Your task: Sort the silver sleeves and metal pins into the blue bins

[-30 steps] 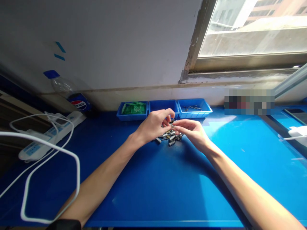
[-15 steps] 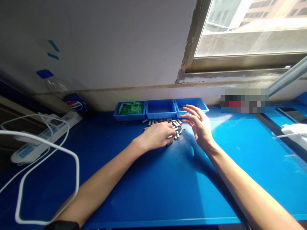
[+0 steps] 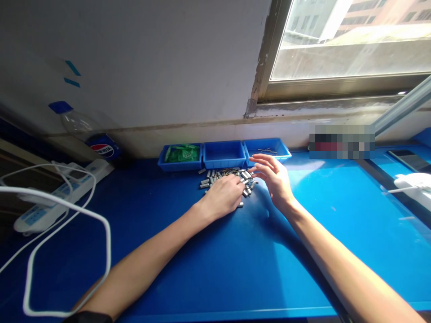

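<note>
My left fingers (image 3: pixel 236 181) are lying bent over a heap of small metal pieces (image 3: pixel 212 177), their tips pressing down among them; I cannot tell whether they are pinching one, because the tips are hiding under the knuckles. My left hand (image 3: pixel 222 196) is resting palm down on the blue table (image 3: pixel 235 260), wrist low, forearm running in from the lower left and pointing towards the far wall. My right hand (image 3: pixel 276 181) is hovering just beside the heap's right edge, palm turning towards the left, its fingers spreading wide and loose and holding nothing. That forearm is coming in from the lower right, so both arms are converging on the heap.

The metal pieces are lying flat on the table, just in front of three blue bins (image 3: pixel 224 163) and between my two hands. They are short and stubby, and their long axes are pointing every way. Those at the left edge are lying roughly left to right; some nearer the bins are pointing away from me. One piece (image 3: pixel 240 205) is lying apart by the heel of my left hand, also left to right.

The left bin is holding green parts (image 3: pixel 182 154), and the right one thin pins (image 3: pixel 267 150). Well off to my left, a bottle (image 3: pixel 87 130) is leaning at the wall beside a power strip (image 3: pixel 60 197).
</note>
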The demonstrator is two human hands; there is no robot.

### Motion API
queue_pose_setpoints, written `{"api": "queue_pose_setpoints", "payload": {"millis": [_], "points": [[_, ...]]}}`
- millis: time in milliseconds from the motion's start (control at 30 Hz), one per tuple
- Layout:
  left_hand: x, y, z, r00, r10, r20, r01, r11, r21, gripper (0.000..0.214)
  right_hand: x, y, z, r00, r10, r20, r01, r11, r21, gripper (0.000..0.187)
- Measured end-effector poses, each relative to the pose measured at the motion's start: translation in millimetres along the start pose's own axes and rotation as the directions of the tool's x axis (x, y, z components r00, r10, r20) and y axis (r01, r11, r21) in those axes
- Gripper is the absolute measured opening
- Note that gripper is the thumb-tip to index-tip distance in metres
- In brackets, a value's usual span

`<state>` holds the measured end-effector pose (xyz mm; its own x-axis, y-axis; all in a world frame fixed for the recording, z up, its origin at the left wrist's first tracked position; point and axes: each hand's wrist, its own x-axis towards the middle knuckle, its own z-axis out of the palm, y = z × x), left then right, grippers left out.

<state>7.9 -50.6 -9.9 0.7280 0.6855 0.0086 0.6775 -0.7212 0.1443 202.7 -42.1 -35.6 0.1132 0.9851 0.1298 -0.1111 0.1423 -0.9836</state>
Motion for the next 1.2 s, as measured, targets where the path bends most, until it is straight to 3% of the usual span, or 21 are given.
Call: {"api": "queue_pose_setpoints", "payload": {"millis": [267,333,400,500,600,700,833,1000,1200], "points": [[1,2,4.2,1.0,-0.017,0.011,0.017,0.999,0.036,0.022,-1,1,1,1.0,-0.002,0.007,0.002,1.0,-0.013,0.029],[1,1,3.1,0.999,-0.023,-0.027,0.022,0.999,-0.048,0.018,-1,1,1,1.0,0.005,0.004,-0.005,1.0,-0.02,0.029],[0,-3,-0.8,0.993,-0.058,-0.101,0.032,0.968,-0.248,0.011,0,1,1,1.0,0.008,-0.003,-0.008,1.0,-0.029,0.029],[-1,-11,-9.8,0.957,-0.202,-0.208,0.039,0.801,-0.597,0.006,1,1,-1,1.0,0.006,0.002,-0.006,0.998,-0.061,0.025],[-1,-23,-19.0,0.915,-0.319,-0.245,-0.015,0.582,-0.813,0.01,0,0,-1,0.999,0.008,0.053,-0.004,0.996,-0.084,0.021],[-1,-33,-24.9,0.925,-0.325,-0.198,-0.055,0.401,-0.914,0.024,-3,-2,1,0.991,0.022,0.129,-0.012,0.997,-0.075,0.021],[-3,-40,-24.8,0.921,-0.368,-0.126,-0.02,0.279,-0.96,0.039,-7,-3,4,0.974,0.075,0.212,-0.069,0.997,-0.034,0.023],[-2,-37,-18.7,0.906,-0.414,-0.088,0.031,0.272,-0.962,0.047,-8,-2,4,0.96,0.132,0.246,-0.148,0.988,0.047,0.035],[0,-35,-14.9,0.879,-0.44,-0.182,-0.014,0.358,-0.933,0.057,-4,5,3,0.959,0.135,0.248,-0.145,0.989,0.024,0.032]]}}
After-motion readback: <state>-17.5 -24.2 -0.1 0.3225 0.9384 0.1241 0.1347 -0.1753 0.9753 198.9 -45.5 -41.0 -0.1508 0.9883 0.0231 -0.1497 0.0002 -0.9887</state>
